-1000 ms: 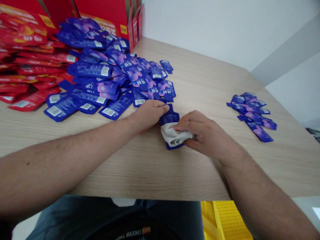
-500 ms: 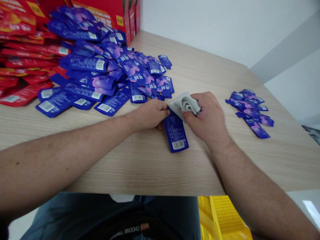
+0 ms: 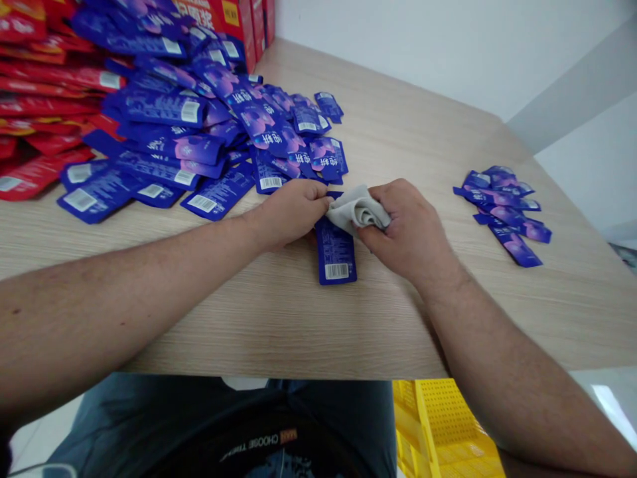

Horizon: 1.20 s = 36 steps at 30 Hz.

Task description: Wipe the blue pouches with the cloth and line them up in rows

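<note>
Pinching the top of a blue sachet [image 3: 336, 255] between thumb and fingers, the left hand [image 3: 291, 214] holds it down on the wooden table [image 3: 398, 325], its barcode end pointing to six o'clock. The right hand [image 3: 403, 229] is closed firmly around a bunched grey cloth [image 3: 357, 210], which presses on the sachet just beside the left hand. At eleven o'clock sits a heap of matching sachets [image 3: 199, 126], white barcodes showing, their large white lettering too small to read for certain. Red sachets [image 3: 44, 99] spread out at ten o'clock, below a red carton [image 3: 223, 20] with a yellow label. A small stack of blue sachets [image 3: 502, 212] lies at three o'clock. Under the table at five o'clock is a yellow crate [image 3: 448, 425], and the person's dark T-shirt [image 3: 263, 448] reads "CHOOSE".
</note>
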Available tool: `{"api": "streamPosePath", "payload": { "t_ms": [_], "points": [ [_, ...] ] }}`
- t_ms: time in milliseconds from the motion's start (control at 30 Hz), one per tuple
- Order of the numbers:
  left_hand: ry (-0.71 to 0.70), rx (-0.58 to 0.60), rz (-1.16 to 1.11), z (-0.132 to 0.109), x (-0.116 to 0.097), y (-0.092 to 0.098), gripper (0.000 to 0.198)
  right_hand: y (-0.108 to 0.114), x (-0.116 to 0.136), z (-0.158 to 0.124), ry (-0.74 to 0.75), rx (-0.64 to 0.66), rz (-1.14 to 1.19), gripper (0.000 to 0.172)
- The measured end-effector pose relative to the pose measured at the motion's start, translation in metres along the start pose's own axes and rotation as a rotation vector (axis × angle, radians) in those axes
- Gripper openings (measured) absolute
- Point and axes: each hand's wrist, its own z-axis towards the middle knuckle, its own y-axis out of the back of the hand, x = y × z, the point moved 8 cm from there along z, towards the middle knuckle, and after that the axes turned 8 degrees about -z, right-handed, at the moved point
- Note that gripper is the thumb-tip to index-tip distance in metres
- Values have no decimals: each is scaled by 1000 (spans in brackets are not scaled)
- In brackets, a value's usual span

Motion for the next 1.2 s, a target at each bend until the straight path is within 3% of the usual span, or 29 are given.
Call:
{"api": "streamPosePath", "payload": {
  "t_ms": [100,200,267,367,433,567,633,833,1000,1200],
  "points": [
    [-57,-17,71,-2,-5,3,22,-12,28,-8,196,204,208,30],
    [-87,-37,130,-3,-8,5,25,-16,45,-17,293,379,386,32],
    [-103,-56,145,-3,-10,6,27,-14,43,-17,288,367,388,32],
    [-117,-101,133,-2,-10,8,29,-4,27,-9,164,138,255,31],
    [-114,-130,134,-2,-10,9,31,-4,29,-8,151,83,232,30],
    [-103,-148,145,-2,-9,11,35,-25,60,-18,365,355,336,29],
    [-99,-152,104,-1,-8,11,35,-28,61,-22,378,432,374,33],
    [-64,-145,6,0,-2,8,28,-9,18,-9,142,135,274,29],
    [-68,-141,55,-1,-3,10,31,-23,38,-18,265,370,388,31],
    [-52,8,-2,0,-2,-3,23,0,-2,2,-31,-29,42,20]
  ]
}}
